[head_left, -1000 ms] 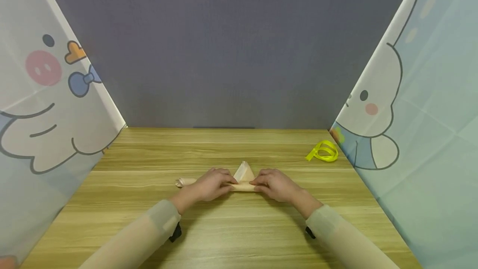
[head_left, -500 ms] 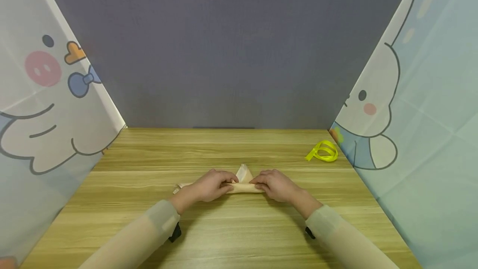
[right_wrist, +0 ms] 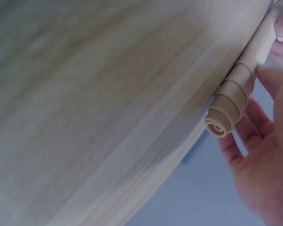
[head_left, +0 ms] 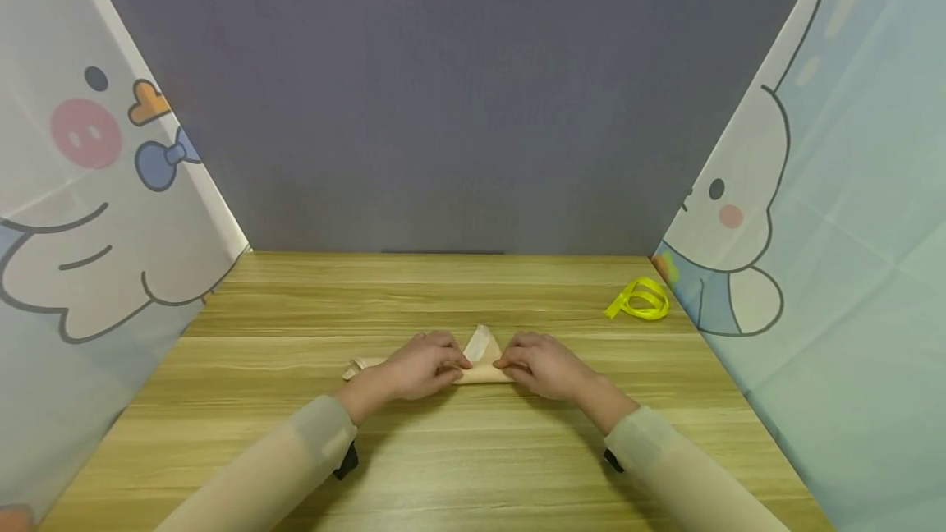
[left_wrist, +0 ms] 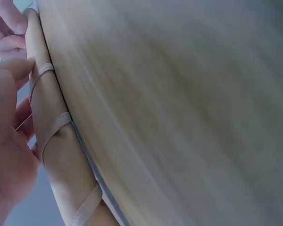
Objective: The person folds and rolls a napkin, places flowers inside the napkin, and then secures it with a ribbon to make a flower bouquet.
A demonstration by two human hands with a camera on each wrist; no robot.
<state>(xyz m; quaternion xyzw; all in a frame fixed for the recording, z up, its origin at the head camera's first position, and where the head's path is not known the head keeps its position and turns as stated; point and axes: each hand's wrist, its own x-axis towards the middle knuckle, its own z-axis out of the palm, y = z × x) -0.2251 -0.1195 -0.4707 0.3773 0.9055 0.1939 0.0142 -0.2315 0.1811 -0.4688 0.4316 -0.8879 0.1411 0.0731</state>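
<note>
A beige cloth (head_left: 485, 374), rolled into a slim tube, lies crosswise on the table in the head view. Its loose triangular tip (head_left: 480, 345) points away from me between my hands. My left hand (head_left: 423, 364) holds the roll left of the tip, thumb on the near side and fingers over the far side. Right of the tip, my right hand (head_left: 547, 365) grips it likewise. Slanting wrapped edges show along the roll (left_wrist: 61, 155) in the left wrist view. From the right wrist, the coiled spiral end (right_wrist: 218, 126) is visible beside my fingers.
A yellow ribbon (head_left: 641, 300), loosely coiled, lies at the back right of the wooden table (head_left: 473, 458). A dark grey panel (head_left: 458, 105) stands behind the table. Curtains with cartoon prints hang at the left (head_left: 66, 269) and right (head_left: 842, 286).
The roll has shifted slightly toward me, and the triangular tip stands a bit shorter than a second ago. Both hands keep hold of the roll, their fingers moving a little. The ribbon stays put.
</note>
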